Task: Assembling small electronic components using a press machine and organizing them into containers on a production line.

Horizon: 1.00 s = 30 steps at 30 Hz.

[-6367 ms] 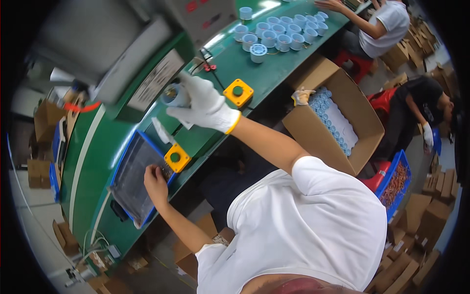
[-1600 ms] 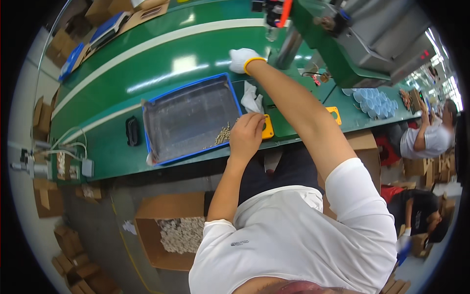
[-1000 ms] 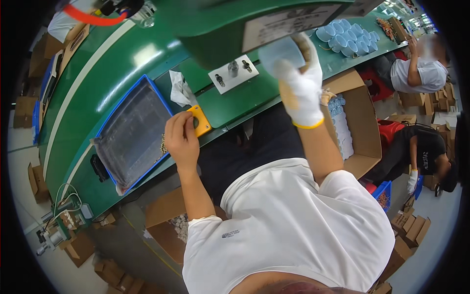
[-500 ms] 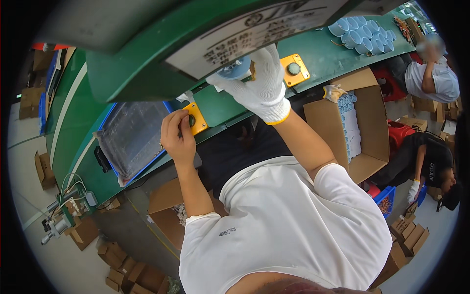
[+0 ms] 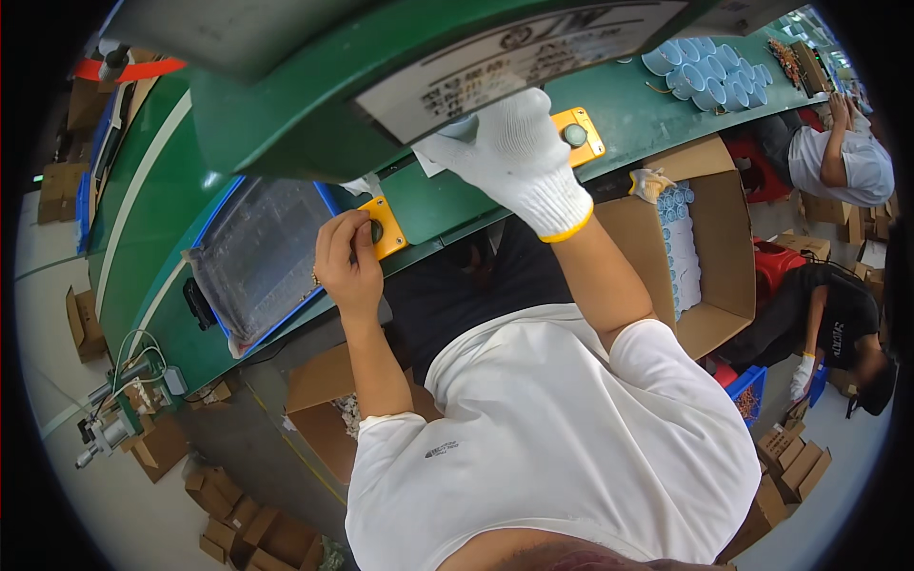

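Note:
My bare left hand (image 5: 348,262) rests at the near-left yellow button box (image 5: 385,228), its fingers curled together over the edge beside the dark round button. In a white knitted glove with a yellow cuff, my right hand (image 5: 522,157) reaches under the green machine head (image 5: 286,124). Its fingers close around a pale blue cup-shaped part (image 5: 464,128), mostly hidden by the glove and machine. Just right of this hand sits a second yellow button box (image 5: 586,145) with a green button.
A blue-rimmed tray (image 5: 262,257) lies on the green bench at left. Pale blue cups (image 5: 709,76) stand grouped at the far right. Open cartons (image 5: 728,276) flank me; the right one holds blue-and-white parts. Two people (image 5: 838,157) sit at right.
My right hand has shifted slightly right, and its glove now covers more of the pale blue part. My left hand stays at its button box.

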{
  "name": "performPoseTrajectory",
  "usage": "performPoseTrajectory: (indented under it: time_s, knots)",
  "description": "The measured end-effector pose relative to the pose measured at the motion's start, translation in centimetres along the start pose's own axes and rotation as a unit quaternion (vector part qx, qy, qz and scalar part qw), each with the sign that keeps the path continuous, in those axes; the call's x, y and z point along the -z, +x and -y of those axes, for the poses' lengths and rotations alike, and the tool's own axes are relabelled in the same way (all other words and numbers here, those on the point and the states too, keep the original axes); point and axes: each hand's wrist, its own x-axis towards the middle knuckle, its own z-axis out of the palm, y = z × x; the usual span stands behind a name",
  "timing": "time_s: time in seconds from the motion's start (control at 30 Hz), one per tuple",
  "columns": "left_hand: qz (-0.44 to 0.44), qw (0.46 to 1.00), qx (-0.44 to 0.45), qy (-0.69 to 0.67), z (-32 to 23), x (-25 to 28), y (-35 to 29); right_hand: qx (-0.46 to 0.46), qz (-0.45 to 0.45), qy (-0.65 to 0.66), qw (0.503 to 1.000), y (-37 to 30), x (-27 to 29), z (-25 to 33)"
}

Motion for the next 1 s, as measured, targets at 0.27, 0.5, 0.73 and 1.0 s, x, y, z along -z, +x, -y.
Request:
performPoseTrajectory:
  time_s: [0.27, 0.5, 0.73, 1.0]
  knots:
    - [-0.009, 0.99, -0.101, 0.096, -0.1, 0.7, -3.2, 0.143, -0.14, -0.073, 0.977, -7.7, 3.9, -10.6]
    - [0.036, 0.99, -0.086, 0.107, -0.9, 1.0, 0.5, 0.004, -0.171, 0.185, 0.968, -6.6, 3.5, -12.7]
    - [0.024, 1.0, 0.003, -0.007, -1.8, 0.2, 2.6, 0.032, -0.194, 0.089, 0.976, -7.8, 2.5, -13.6]
    - [0.089, 0.987, 0.124, -0.055, -2.0, -1.6, 3.8, 0.056, -0.19, 0.083, 0.977, -8.2, 2.4, -13.9]
